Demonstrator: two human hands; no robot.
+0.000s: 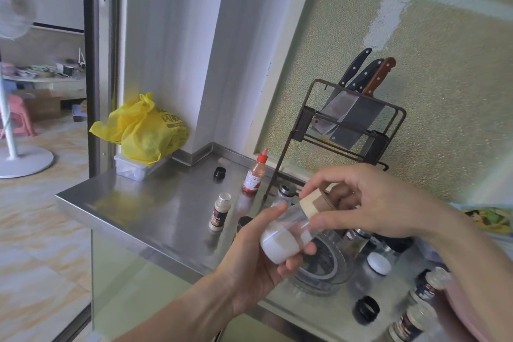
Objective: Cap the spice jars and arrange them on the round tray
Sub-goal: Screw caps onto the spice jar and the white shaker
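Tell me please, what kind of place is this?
Most likely a home kitchen. A knife rack holding cleavers stands on a stainless steel counter, a red sauce bottle beside it, and spice jars stand about.

Bare counter (155,203) left of bottles (219,212)

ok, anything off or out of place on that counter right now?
Nothing spilled or broken that I can see. Two loose black caps lie apart from any jar: one at the back near the red-capped sauce bottle, one at the front edge. The glass jar held in both hands is tilted, wooden lid on.
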